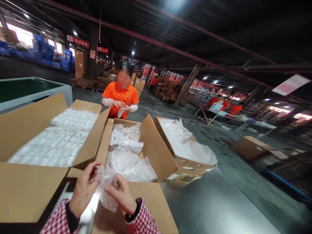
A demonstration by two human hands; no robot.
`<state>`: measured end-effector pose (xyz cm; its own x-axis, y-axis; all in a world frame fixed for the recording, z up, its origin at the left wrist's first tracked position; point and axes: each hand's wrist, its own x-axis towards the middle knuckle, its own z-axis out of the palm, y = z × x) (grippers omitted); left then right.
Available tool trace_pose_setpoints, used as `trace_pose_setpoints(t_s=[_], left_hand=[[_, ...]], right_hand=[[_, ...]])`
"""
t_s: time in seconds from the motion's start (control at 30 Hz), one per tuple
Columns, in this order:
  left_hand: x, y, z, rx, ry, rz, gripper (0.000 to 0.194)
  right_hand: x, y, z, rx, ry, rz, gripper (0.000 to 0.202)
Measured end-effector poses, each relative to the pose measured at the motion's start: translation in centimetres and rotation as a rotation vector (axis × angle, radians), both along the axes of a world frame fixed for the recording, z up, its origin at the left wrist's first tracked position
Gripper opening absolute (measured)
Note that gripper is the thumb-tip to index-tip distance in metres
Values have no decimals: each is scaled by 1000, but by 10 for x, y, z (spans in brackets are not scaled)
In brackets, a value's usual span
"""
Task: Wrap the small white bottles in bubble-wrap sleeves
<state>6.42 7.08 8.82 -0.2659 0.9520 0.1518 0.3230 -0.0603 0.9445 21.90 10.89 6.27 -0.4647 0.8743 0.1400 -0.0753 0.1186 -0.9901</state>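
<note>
Both hands are clamped on a clear bubble-wrap bundle (105,190) just above the near flap of the middle carton (156,152). The left hand (83,191) pinches its top edge and the right hand (121,194) presses its side — a grip that keeps the slack film gathered. The bundle's long axis runs roughly up and down, tilted away from the person.

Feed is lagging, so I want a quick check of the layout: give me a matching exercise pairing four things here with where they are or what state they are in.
Things:
1. bubble wrap piece
2. left box
3. middle box
4. right box

Places or states:
A. lined with a loose clear plastic bag
B. held between both hands
C. filled with a flat layer of wrapped white items
D. holds small white bottles at its far end

Pairs: 1-B, 2-C, 3-D, 4-A
</note>
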Motion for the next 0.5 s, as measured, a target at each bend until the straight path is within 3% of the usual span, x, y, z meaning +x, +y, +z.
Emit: trace_pose_setpoints(t_s=[0.13, 0.23, 0.3, 0.43, 0.5], left_hand=[[-11, -5, -7, 17, 257, -169, 31], [-3, -3, -7, -89, 366, -189, 25], [3, 1, -6, -90, 379, -183, 32], [2, 9, -8, -68, 214, -168, 37], [-1, 11, -10, -99, 93, -173, 35]], right_hand=[[6, 16, -2, -81, -23, -74, 39], [5, 28, -7, 21, -131, -24, 38], [5, 30, -5, 112, -213, 7, 36], [18, 17, 24, 535, -436, -165, 18], [27, 6, 42, 826, -529, -37, 32]])
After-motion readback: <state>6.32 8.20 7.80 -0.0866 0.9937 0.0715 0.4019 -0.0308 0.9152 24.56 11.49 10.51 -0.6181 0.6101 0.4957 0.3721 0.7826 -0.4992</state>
